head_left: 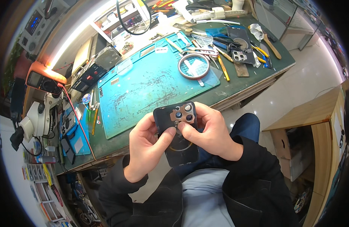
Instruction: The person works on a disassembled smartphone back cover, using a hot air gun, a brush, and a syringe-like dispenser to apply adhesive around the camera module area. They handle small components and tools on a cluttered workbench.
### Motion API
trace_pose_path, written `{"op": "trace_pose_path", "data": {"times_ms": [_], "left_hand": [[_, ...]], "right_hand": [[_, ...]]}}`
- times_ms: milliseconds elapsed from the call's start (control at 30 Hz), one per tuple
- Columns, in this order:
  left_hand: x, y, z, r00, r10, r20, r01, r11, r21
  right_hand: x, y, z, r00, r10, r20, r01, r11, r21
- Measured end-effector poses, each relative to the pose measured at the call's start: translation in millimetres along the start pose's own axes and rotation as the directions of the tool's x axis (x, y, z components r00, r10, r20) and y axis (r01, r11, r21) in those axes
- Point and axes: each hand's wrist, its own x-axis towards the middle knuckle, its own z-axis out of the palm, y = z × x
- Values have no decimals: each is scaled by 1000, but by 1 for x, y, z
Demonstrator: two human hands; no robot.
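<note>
A dark phone back panel (169,151) is held upright over my lap, just in front of the bench edge, with a copper-coloured camera plate (173,116) and several lenses at its top and a ring lower down. My left hand (148,147) grips its left side, thumb pressing near the middle below the plate. My right hand (208,136) grips the right side, thumb just under the lenses. Behind the panel lies a worn blue silicone mat (136,94) on the green bench (229,94).
A round magnifier-like ring (194,56) sits among hand tools, near another phone panel (238,38). At left stand an orange multimeter (44,78), a power unit (87,77) and a microscope (38,117). A wooden cabinet (316,113) stands at right.
</note>
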Motion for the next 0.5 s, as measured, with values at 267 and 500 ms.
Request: {"op": "trace_pose_path", "data": {"times_ms": [267,500], "left_hand": [[2,2,1,999,-44,-2,44,998,-37],[1,4,2,999,-41,2,41,999,-27]], "right_hand": [[1,4,-2,999,-36,11,35,994,104],[0,-1,-2,1000,9,16,-10,997,80]]}}
